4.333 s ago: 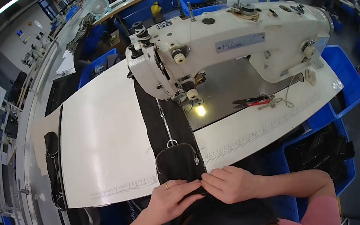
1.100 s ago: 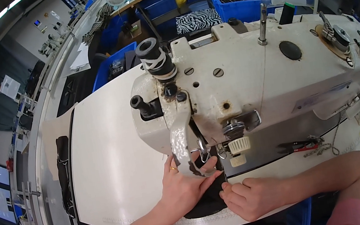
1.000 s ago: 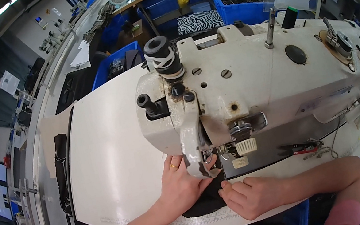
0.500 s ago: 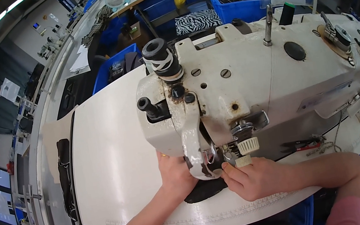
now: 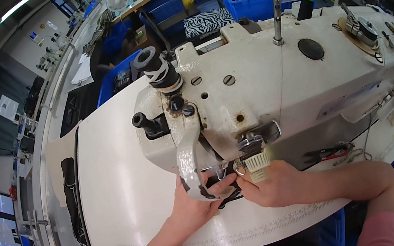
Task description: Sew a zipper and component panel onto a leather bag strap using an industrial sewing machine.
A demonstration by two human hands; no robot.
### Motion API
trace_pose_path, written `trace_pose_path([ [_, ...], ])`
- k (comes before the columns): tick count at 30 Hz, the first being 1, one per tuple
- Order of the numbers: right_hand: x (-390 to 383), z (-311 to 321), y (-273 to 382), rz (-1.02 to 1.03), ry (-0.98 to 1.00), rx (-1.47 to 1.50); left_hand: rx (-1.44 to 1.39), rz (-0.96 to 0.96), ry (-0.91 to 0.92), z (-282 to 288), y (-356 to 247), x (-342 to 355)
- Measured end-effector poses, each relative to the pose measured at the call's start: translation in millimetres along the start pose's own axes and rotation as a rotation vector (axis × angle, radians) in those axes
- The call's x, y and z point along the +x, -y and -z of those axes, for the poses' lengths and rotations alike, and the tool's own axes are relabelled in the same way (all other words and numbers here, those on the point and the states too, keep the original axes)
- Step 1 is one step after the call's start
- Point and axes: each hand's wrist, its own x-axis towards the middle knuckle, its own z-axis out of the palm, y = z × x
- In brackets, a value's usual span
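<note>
A white industrial sewing machine (image 5: 254, 92) spans the table, with its needle area low at the front. Under the pale curved lever (image 5: 191, 158) and beside the needle area, my left hand (image 5: 192, 202) is closed on a black fabric piece (image 5: 230, 196), partly hidden by that lever. From the other side, my right hand (image 5: 278, 186) pinches the same piece, its fingertips close to my left fingers below the ribbed cream knob (image 5: 258, 165). Most of the fabric is covered by my hands and the machine head.
Red-handled snippers (image 5: 330, 154) lie right of my right hand, by a tangle of thread (image 5: 353, 154). A rolled dark piece (image 5: 72, 196) rests along the table's left edge. Blue bins (image 5: 253, 5) stand behind, one holding dark pieces. A green-topped thread cone (image 5: 305, 7) stands behind the machine.
The view has shifted slightly, so the machine appears further left. My left fingers have come round toward the needle area, nearer my right hand, and less black fabric shows in front.
</note>
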Motion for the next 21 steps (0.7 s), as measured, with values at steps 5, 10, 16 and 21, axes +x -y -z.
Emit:
trace_pose_path([
  [5,-4,11,-10,-0.41,0.119,0.482,0.128,-0.163,-0.023,0,3,4],
  [10,-15,8,-13,-0.178,-0.051,0.458,0.095,-0.178,0.056,-3,6,5],
  [16,-18,4,-5,0.027,-0.005,0.359,-0.077,-0.161,-0.02,0,13,8],
  [21,-18,1,-2,-0.011,0.004,0.366,-0.116,-0.106,0.023,2,12,6],
])
